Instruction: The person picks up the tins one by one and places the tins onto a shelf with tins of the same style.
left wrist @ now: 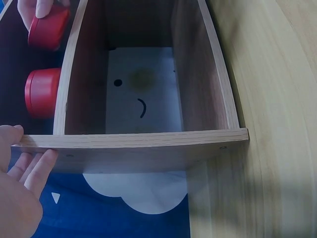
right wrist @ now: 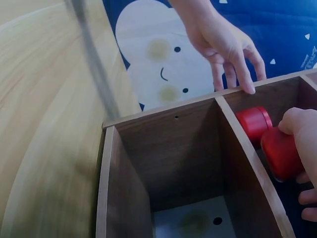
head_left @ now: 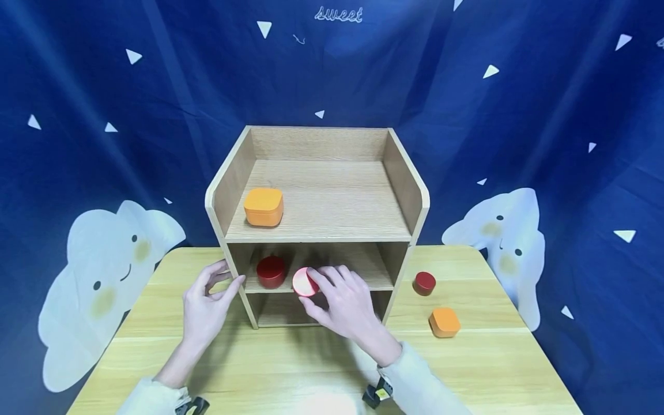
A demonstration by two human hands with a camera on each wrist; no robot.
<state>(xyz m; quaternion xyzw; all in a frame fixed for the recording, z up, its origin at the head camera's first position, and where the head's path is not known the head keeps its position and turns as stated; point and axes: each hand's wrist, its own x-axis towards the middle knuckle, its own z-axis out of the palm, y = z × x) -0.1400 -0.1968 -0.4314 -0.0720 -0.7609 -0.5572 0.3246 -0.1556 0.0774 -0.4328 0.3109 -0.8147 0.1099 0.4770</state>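
My right hand (head_left: pixel 339 300) pinches a small round red tin (head_left: pixel 303 282) between thumb and fingers at the front of the middle shelf. Glare whitens its top in the head view, while its red side (right wrist: pixel 281 153) shows in the right wrist view. A second round red tin (head_left: pixel 271 272) stands just left of it on the same level. At the wooden shelf unit's left side panel (head_left: pixel 240 288), my left hand (head_left: pixel 207 302) grips the front edge, with the thumb at the front and fingers along the outer face.
An orange rounded box (head_left: pixel 263 207) sits on the unit's top level, at the left. Right of the unit, another red tin (head_left: pixel 424 283) and an orange box (head_left: pixel 444 322) lie on the wooden table (head_left: pixel 493 357). A blue curtain (head_left: pixel 332 69) hangs behind.
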